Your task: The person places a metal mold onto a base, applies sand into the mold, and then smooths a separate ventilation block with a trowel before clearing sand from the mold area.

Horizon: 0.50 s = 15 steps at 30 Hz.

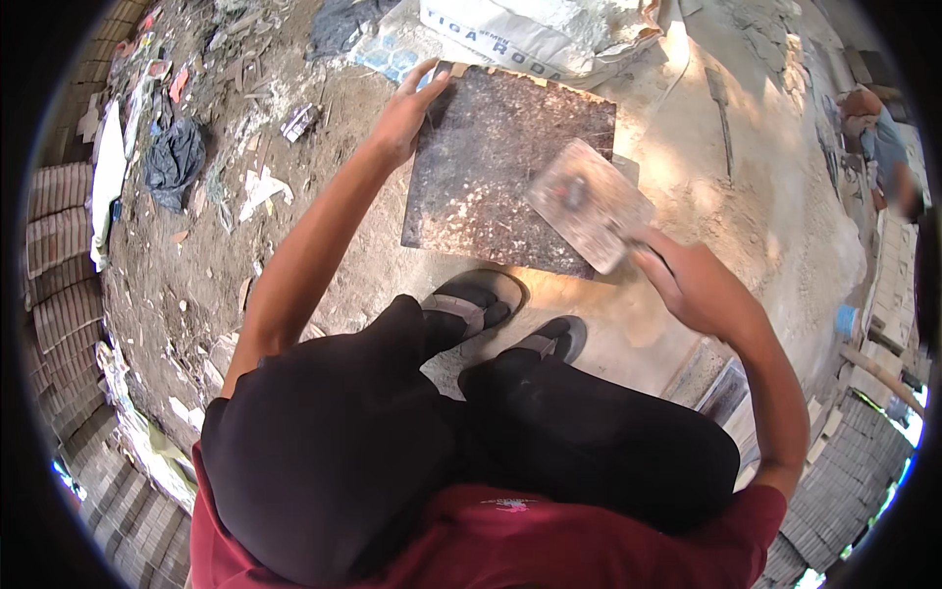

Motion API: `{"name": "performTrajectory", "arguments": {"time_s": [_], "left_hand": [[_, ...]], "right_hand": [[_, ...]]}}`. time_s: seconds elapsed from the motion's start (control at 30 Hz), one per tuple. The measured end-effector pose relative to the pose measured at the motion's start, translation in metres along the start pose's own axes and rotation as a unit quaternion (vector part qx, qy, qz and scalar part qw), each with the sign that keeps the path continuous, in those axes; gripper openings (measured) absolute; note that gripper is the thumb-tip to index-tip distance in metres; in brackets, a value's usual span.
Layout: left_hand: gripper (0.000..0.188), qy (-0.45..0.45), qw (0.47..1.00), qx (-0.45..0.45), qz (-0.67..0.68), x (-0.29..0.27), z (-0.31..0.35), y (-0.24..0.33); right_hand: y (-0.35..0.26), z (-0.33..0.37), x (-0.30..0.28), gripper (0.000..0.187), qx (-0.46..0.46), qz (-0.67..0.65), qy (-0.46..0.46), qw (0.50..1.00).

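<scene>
My left hand (400, 124) is closed on the upper left corner of a dark, square board (481, 162), its thumb lying over the face. Pale dust and specks cover the board, which is tilted above the ground in front of my feet. In my right hand (699, 285) is the short handle of a flat, rectangular paddle (594, 201). The paddle is pale brown with a dark mark in its middle, slightly blurred. It overlaps the board's right side; whether the two touch I cannot tell.
A white sack (510, 44) lies beyond the board. Litter and a black plastic bag (175, 162) are on the dirt at left. Stacked bricks (64, 236) line the left edge. Another person (878, 147) is at the far right. My sandalled feet (476, 304) stand close to the board.
</scene>
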<state>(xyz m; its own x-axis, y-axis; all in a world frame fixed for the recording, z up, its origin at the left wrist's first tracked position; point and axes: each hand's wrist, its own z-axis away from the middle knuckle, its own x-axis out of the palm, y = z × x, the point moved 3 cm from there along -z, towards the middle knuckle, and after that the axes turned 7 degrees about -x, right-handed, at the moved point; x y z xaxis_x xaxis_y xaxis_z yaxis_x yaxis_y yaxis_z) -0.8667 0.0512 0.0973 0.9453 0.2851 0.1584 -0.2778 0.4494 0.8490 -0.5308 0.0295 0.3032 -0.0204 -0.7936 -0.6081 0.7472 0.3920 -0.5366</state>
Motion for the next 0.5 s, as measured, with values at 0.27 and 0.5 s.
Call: {"name": "performTrajectory", "arguments": {"time_s": [0.27, 0.5], "left_hand": [[0.054, 0.026, 1.000, 0.008, -0.002, 0.032, 0.017, 0.020], [0.075, 0.005, 1.000, -0.001, -0.020, 0.011, 0.013, 0.013]], "right_hand": [[-0.032, -0.037, 0.032, 0.031, 0.028, 0.025, -0.027, 0.999], [-0.042, 0.004, 0.013, 0.033, 0.065, 0.061, -0.107, 0.990]]}}
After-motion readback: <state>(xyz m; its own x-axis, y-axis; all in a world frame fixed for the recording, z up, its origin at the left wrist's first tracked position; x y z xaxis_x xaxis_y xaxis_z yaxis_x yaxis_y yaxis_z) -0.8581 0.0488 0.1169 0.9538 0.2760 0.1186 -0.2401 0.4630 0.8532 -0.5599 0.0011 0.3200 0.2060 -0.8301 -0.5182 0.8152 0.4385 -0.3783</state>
